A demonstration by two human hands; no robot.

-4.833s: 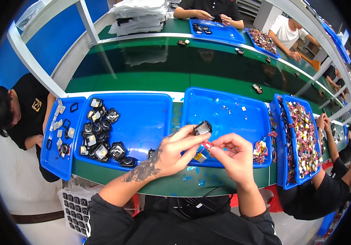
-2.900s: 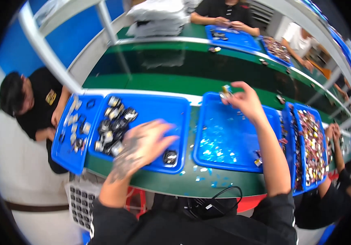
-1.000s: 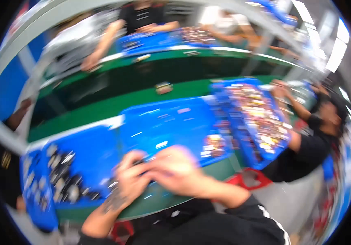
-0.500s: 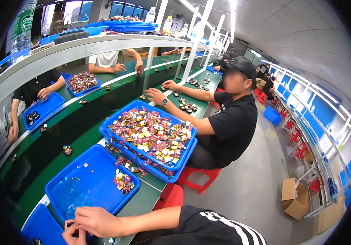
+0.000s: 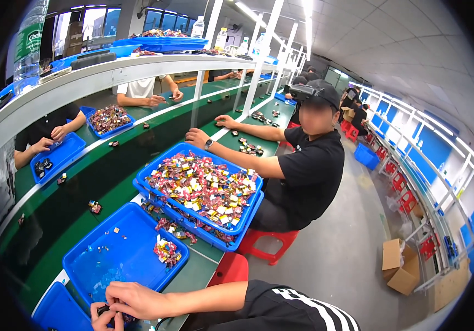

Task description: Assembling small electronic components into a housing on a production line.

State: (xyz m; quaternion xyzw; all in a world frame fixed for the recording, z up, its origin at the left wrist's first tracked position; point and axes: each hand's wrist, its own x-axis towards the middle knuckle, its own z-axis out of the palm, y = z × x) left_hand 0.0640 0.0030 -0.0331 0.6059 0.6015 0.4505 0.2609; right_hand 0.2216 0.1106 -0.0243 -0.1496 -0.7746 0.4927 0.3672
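At the lower left, my right hand (image 5: pixel 139 300) and my left hand (image 5: pixel 100 320) meet over the near corner of a blue tray (image 5: pixel 129 229). Their fingers are pinched together around a small black piece (image 5: pixel 103 310), largely covered by the fingertips. What kind of part it is I cannot make out. Inside the tray lie a small heap of red, white and yellow parts (image 5: pixel 167 252) and a few loose bits. Beyond it stand stacked blue trays (image 5: pixel 140 181), the top one heaped with similar small parts (image 5: pixel 198 187). Another blue tray (image 5: pixel 63 311) is partly visible beside my left hand.
A green conveyor belt (image 5: pixel 77 234) with scattered parts runs along the left, under a white metal shelf frame (image 5: pixel 138 65). A co-worker in black (image 5: pixel 314 176) sits to the right past the stacked trays. A red stool (image 5: pixel 230 269) stands by the table edge, an open cardboard box (image 5: pixel 399 265) on the floor.
My hands stay together, and more of the black piece shows between the fingers. The co-worker's head has turned toward me. Across the belt, other people's hands have shifted.
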